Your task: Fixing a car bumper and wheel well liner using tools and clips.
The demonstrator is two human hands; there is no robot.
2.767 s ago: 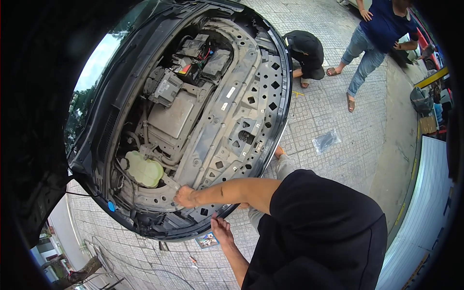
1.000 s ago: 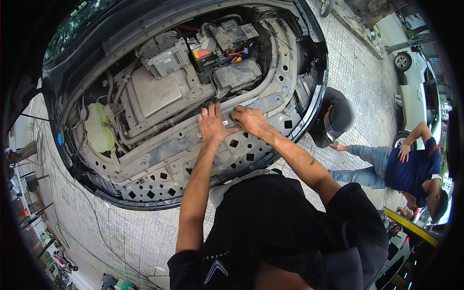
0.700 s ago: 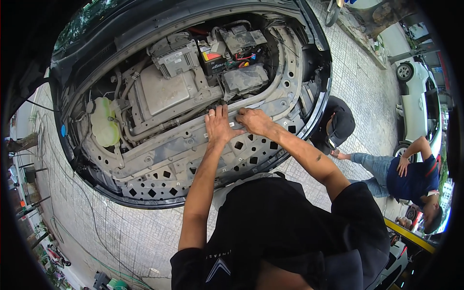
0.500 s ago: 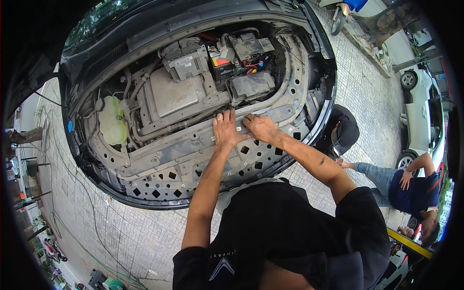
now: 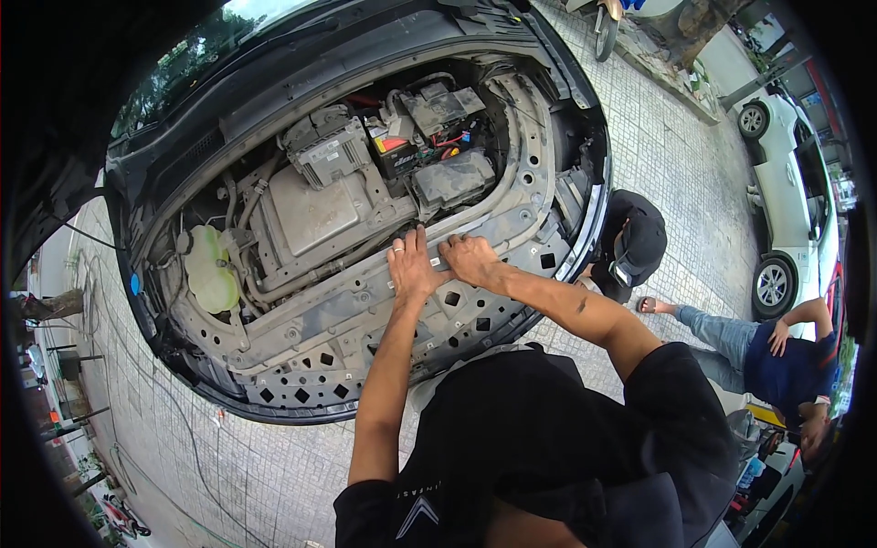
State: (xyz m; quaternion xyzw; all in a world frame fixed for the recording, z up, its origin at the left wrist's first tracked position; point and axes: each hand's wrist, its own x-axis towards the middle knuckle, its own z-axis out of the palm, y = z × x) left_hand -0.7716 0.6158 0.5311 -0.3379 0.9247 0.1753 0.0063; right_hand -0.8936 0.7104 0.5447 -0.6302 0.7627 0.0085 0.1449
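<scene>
I'm resting my left hand and right hand on this dusty front panel, probably bracing, but can't tell whether either's actually gripping anything.

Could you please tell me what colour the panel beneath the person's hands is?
The panel is a dusty grey, shown best in the head view.

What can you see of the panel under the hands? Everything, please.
The panel is long, grey and dusty, curving at both ends, with round and diamond holes; metal or plastic, I can't tell. It lies roughly flat inside the black front rim. The left hand and right hand touch its rear part, side by side, hiding some of it.
</scene>
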